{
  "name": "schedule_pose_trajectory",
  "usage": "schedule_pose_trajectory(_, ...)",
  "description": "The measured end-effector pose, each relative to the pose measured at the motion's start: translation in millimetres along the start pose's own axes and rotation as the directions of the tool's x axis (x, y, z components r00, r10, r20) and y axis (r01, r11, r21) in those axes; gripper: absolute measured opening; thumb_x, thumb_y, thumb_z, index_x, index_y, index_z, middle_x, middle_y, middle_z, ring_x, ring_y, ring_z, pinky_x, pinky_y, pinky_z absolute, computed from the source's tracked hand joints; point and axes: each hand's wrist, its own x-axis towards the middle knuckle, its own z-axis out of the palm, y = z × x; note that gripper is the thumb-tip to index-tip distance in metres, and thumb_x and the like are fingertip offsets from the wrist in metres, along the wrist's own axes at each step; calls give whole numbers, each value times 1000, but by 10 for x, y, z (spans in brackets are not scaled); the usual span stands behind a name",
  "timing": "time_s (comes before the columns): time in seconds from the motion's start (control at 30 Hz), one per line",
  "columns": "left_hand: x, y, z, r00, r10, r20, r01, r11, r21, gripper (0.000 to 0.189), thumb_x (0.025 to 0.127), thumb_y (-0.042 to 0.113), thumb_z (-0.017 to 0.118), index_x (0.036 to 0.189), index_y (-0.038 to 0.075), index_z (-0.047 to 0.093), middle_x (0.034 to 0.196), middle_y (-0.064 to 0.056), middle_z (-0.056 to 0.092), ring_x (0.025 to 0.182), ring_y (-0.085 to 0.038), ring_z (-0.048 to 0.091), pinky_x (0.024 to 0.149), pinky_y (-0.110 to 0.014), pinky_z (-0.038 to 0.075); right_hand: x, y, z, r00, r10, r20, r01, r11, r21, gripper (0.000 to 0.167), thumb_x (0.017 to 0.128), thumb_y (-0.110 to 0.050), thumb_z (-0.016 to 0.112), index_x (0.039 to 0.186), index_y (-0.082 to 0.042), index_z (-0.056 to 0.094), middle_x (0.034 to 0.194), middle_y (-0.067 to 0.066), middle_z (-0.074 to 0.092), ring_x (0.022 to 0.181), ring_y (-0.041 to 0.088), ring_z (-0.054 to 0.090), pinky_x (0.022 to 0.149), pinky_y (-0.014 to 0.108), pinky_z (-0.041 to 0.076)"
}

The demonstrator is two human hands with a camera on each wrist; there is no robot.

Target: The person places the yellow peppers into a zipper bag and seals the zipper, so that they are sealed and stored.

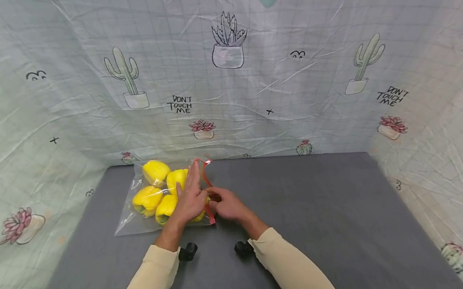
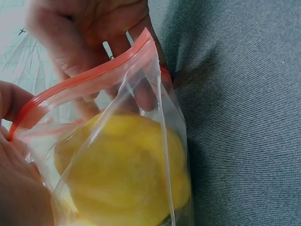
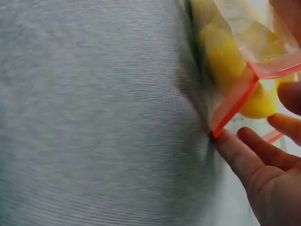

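A clear plastic zip bag (image 1: 127, 226) with a red-edged mouth lies on the grey table, holding several yellow bell peppers (image 1: 146, 200). My left hand (image 1: 189, 203) lies over the bag's mouth end, fingers stretched forward and thumb apart. The left wrist view shows it beside the red zip strip (image 2: 84, 81), with one pepper (image 2: 127, 165) close to the opening. At the mouth is my right hand (image 1: 228, 204). In the right wrist view its fingers (image 3: 240, 153) extend to the lower red corner, and some of them show through the plastic in the left wrist view.
The grey table (image 1: 306, 221) extends to the right of the bag. A pale cloth (image 1: 267, 85) printed with cacti hangs behind it and along both sides. Black wrist cameras (image 1: 188, 252) sit on both wrists, close over the table.
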Motion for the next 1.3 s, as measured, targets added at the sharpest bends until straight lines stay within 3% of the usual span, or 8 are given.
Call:
schedule_pose_trajectory(0.2, -2, 4, 11, 1000, -12, 0, 12, 1000, 4, 85, 99, 9, 42, 168, 15, -8, 178, -4, -5, 166, -32, -5, 122, -74, -14, -17, 31, 41, 996, -24, -83, 25, 1000, 12, 31, 97, -8, 62, 127, -4, 72, 120, 15, 76, 108, 29, 72, 92, 40, 59)
schedule_pose_trajectory(0.37, 3, 10, 15, 1000, -12, 9, 12, 1000, 11, 84, 99, 12, 39, 168, 16, -9, 178, -3, -6, 166, -31, -5, 122, -75, -13, -18, -4, 44, 994, -83, -72, 73, 989, -128, 42, 90, -6, 61, 128, -13, 76, 112, 8, 80, 90, 17, 69, 77, 25, 53)
schedule_pose_trajectory(0.47, -1, 11, 17, 1000, -12, 15, 12, 1000, 14, 84, 100, 12, 39, 168, 16, -9, 178, -4, -5, 166, -31, -5, 121, -75, -14, -7, -17, 40, 997, -66, -42, 60, 989, -135, 43, 91, -7, 59, 131, -14, 75, 113, 8, 80, 87, 17, 67, 75, 24, 49)
schedule_pose_trajectory(0.63, -1, -1, 36, 1000, -7, 10, 7, 999, 31, 84, 101, 13, 42, 168, 16, -7, 178, -5, -1, 166, -32, -2, 121, -75, -14, 24, 32, 10, 999, 28, -22, -27, 997, 73, 38, 100, -13, 60, 137, -9, 69, 124, 15, 75, 105, 27, 71, 83, 30, 56)
schedule_pose_trajectory(0.7, 0, -7, 52, 1000, -4, 11, 3, 999, 54, 84, 100, 12, 43, 169, 17, -5, 178, -4, -1, 166, -33, -1, 121, -76, -13, 36, 58, -21, 996, 73, -47, -63, 979, 192, 39, 100, -12, 61, 138, -4, 67, 131, 19, 72, 115, 31, 71, 91, 35, 60)
schedule_pose_trajectory(0.87, -1, -17, 96, 1000, -4, 15, 1, 987, 163, 82, 100, 12, 44, 170, 19, 0, 179, 0, 3, 165, -36, 5, 121, -78, -9, 98, 106, -160, 977, 162, -142, -95, 915, 392, 36, 102, -8, 58, 133, 8, 65, 125, 28, 71, 110, 36, 72, 95, 45, 61)
schedule_pose_trajectory(1.07, 3, -18, 161, 999, 3, 35, -14, 955, 295, 81, 102, 15, 45, 170, 23, 3, 178, -1, 7, 164, -41, 10, 119, -82, -2, 239, 132, -339, 950, 262, -168, -152, 862, 483, 40, 105, -15, 57, 138, 9, 60, 128, 29, 69, 118, 38, 70, 103, 48, 58)
schedule_pose_trajectory(1.3, -10, 9, 202, 1000, 7, 29, -17, 932, 361, 79, 102, 18, 48, 170, 25, 6, 178, 0, 13, 164, -39, 11, 120, -81, -3, 459, 100, -439, 937, 324, -133, -212, 827, 521, 44, 107, -24, 55, 142, 2, 60, 134, 26, 68, 128, 36, 67, 107, 47, 55)
